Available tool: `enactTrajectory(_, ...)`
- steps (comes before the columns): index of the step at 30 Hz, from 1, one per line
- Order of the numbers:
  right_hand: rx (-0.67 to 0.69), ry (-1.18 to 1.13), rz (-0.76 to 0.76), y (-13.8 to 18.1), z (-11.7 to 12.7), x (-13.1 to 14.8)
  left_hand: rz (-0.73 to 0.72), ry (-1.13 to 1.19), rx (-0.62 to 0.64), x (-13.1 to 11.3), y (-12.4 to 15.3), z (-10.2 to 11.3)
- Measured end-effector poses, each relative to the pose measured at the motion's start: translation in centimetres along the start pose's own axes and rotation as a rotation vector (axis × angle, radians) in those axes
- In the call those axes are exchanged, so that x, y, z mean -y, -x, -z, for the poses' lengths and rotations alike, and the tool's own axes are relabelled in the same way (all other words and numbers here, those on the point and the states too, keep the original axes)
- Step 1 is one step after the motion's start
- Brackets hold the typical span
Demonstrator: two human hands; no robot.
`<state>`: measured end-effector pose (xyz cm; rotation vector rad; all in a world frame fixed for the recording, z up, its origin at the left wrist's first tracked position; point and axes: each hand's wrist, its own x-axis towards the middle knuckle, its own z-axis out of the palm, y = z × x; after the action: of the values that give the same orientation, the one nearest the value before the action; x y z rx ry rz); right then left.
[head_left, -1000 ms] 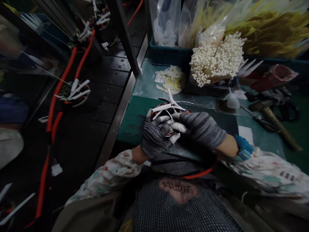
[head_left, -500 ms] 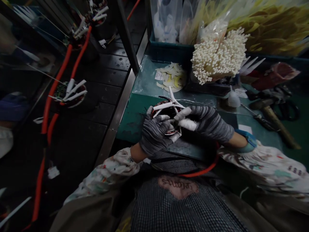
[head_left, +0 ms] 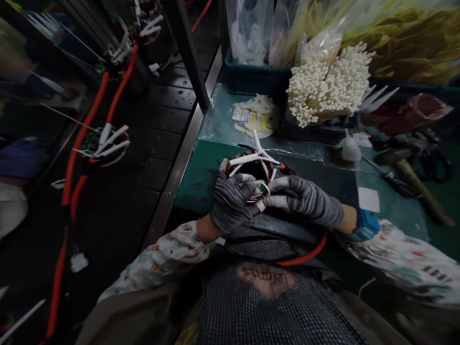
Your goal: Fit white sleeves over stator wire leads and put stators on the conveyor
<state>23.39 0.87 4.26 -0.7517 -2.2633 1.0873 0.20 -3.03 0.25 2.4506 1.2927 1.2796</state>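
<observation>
A round motor stator [head_left: 240, 156] with copper windings is held up in front of my apron. White sleeves [head_left: 247, 159] stick out around its top and a red cable hangs below. My left hand [head_left: 233, 199], in a grey striped glove with white fingertips, is wrapped around the stator's left side. At its lower right rim, my right hand [head_left: 305, 197], gloved alike, has its fingers pinched together beside a thin white wire loop [head_left: 266, 188]. What those fingertips grip is too small to make out.
A bundle of white sticks [head_left: 323, 86] and yellow strips [head_left: 413, 43] stand behind. Paper-like pieces [head_left: 260, 115], a hammer [head_left: 424, 191], scissors [head_left: 436, 163] and a screwdriver [head_left: 395, 182] lie on the bench. At left, another stator [head_left: 108, 143] with red cables sits near a person's purple-gloved hand [head_left: 21, 158].
My right hand has moved down from the stator's right side to its lower right rim, uncovering the wires there. My left hand keeps its hold.
</observation>
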Motion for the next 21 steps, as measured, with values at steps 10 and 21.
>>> enactTrajectory(10,-0.113,0.162,0.008,-2.1,-2.3,1.3,-0.001,-0.033,0.012,-0.2,-0.4,0.1)
enactTrajectory(21,-0.411,0.437,-0.192,-4.6,-0.9,-0.9,-0.254,-0.207,0.231,2.5,-0.8,4.0)
